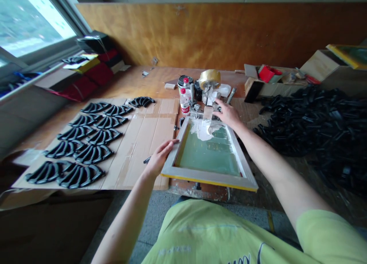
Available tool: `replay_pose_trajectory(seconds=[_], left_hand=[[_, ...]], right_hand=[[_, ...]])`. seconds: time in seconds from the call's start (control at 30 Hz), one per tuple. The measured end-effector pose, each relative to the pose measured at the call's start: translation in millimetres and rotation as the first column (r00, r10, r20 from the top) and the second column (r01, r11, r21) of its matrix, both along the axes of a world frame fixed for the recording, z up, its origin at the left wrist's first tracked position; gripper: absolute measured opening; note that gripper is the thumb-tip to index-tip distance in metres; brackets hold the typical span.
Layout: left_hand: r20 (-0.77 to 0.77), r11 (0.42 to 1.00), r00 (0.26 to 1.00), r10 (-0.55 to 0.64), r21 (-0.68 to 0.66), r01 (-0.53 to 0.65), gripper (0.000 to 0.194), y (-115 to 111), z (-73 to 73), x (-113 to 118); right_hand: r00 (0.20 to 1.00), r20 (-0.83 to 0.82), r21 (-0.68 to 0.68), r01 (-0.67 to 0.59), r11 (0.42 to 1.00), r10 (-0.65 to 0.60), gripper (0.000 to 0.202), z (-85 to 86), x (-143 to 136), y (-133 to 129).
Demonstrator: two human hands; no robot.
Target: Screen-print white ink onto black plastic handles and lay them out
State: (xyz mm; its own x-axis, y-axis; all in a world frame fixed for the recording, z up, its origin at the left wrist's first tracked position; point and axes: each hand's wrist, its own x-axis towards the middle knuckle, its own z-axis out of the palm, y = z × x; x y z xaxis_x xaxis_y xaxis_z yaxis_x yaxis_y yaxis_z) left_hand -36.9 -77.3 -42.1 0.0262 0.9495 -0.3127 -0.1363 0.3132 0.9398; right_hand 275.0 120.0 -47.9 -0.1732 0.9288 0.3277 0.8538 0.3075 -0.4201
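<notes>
A screen printing frame [169, 168] with greenish mesh lies in front of me, white ink smeared over its far end. My left hand [161, 156] grips the frame's left edge, fingers along the rim. Over the far right corner, my right hand [228, 114] is open, with fingers apart and stretched toward a squeegee [208, 113] with a pale, ink-coated blade. The fingertips are close to the squeegee; whether they touch it I cannot tell. Behind it, a roll of yellowish tape [210, 79] sits above the ink-spattered clamp [197, 113].
Black fan-shaped plastic parts [94, 147] lie in rows on flattened cardboard [143, 141] at left. Red-capped bottles [185, 103] and a paint can [181, 81] stand behind the frame. A large pile of black parts [315, 130] and an open cardboard box [268, 90] are on the right.
</notes>
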Motion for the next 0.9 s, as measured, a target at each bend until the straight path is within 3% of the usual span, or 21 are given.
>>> replay_pose_trajectory(seconds=[0.1,0.17,0.23,0.3,0.37,0.4,0.47,0.5,0.57,0.63,0.67,0.7,0.73,0.8,0.83,0.9], left_hand=[[0.068,0.973,0.995,0.072,0.216,-0.085,0.044,25,34.5,11],[0.111,0.947,0.990,0.086,0.298,-0.116,0.045,45,51.8,20],[0.141,0.950,0.986,0.084,0.288,-0.122,0.051,62,60.0,30],[0.173,0.947,0.975,0.138,0.265,-0.180,0.057,69,54.9,40],[0.183,0.953,0.966,0.182,0.208,-0.219,0.058,62,35.2,51],[0.175,0.972,0.971,0.163,0.138,-0.188,0.058,53,21.1,58],[0.165,0.997,0.985,0.039,-0.078,-0.027,0.060,29,-10.5,73],[0.188,0.981,0.982,-0.020,-0.187,0.056,0.061,16,-25.7,80],[0.261,0.938,0.965,-0.026,-0.326,0.113,0.057,-9,-50.9,89],[0.290,0.922,0.956,0.049,-0.382,0.069,0.048,-28,-68.7,84],[0.268,0.918,0.959,0.092,-0.397,0.022,0.045,-35,-76.1,75],[0.213,0.910,0.966,0.145,-0.413,-0.046,0.044,-40,-83.4,60],[0.136,0.897,0.970,0.203,-0.424,-0.129,0.044,-45,-91.5,41],[-0.080,0.828,0.936,0.343,-0.445,-0.341,0.048,-54,-110.8,-7],[-0.179,0.797,0.904,0.388,-0.428,-0.427,0.049,-58,-121.7,-32],[-0.396,0.717,0.830,0.393,-0.432,-0.546,0.051,-64,-143.2,-76]], right_hand=[[0.956,-0.091,0.014,0.282,0.959,-0.280,0.035,-16.0,44,-9],[0.929,-0.095,-0.064,0.353,0.933,-0.358,0.024,-39.7,59,-29],[0.971,-0.071,-0.160,0.214,0.964,-0.228,0.021,-66.4,54,-55],[0.999,-0.029,-0.202,-0.038,0.979,0.033,0.029,-87.0,37,-77],[0.978,0.047,-0.196,-0.189,0.962,0.201,0.032,-95.1,15,-95],[0.972,0.084,-0.179,-0.202,0.963,0.220,0.027,-94.4,4,-103],[0.977,0.111,-0.118,-0.170,0.978,0.183,0.015,-86.5,-18,-121],[0.977,0.106,-0.078,-0.176,0.981,0.184,0.013,-81.4,-28,-132],[0.950,0.094,0.002,-0.299,0.954,0.297,0.015,-73.5,-47,-156],[0.857,0.093,0.030,-0.511,0.859,0.507,0.019,-72.6,-54,-173],[0.815,0.082,0.023,-0.577,0.817,0.573,0.022,-75.0,-51,-177],[0.812,0.066,0.007,-0.581,0.814,0.579,0.024,-79.1,-41,-176],[0.854,0.056,-0.025,-0.517,0.855,0.518,0.027,-84.4,-26,-171],[0.967,0.105,-0.126,-0.218,0.968,0.231,0.031,-97.7,16,-153],[0.978,0.183,-0.195,-0.065,0.979,0.102,0.032,-105.0,39,-142],[0.944,0.331,-0.307,0.086,0.948,0.021,0.033,-119.2,78,-125]])
